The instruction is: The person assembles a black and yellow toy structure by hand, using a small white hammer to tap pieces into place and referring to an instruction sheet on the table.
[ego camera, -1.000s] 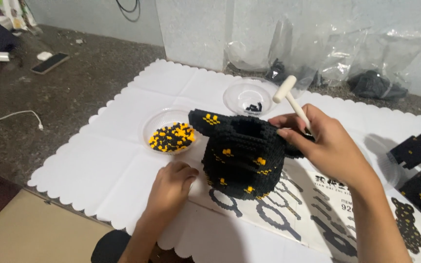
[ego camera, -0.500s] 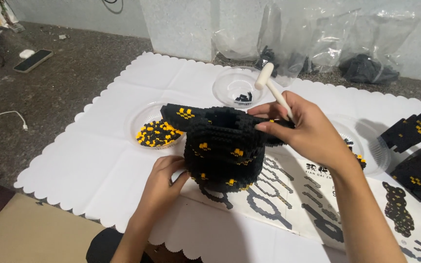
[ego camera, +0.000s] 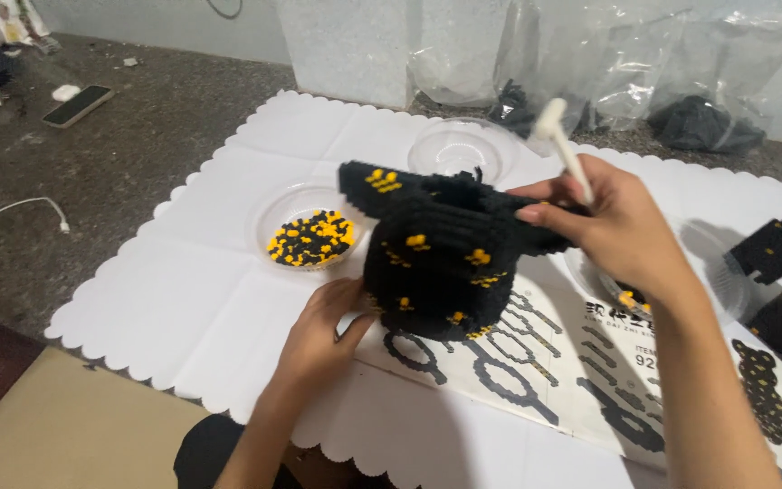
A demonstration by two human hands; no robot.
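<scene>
While your left hand is bracing the black brick model's base, your right hand is gripping a white tool, seemingly pressing its upper right edge.

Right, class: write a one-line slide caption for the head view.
Left hand steadies a black-and-yellow brick model while the right hand, holding a white tool, grips its top.

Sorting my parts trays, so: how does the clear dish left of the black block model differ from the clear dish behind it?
The left dish holds a heap of small black and yellow pieces; the rear dish looks almost bare. The left dish shows whole, while the block model covers the rear dish's near edge. The left dish lies nearer the left hand; the rear dish nearer the right hand. Both are round, clear and sit on the white mat.
</scene>
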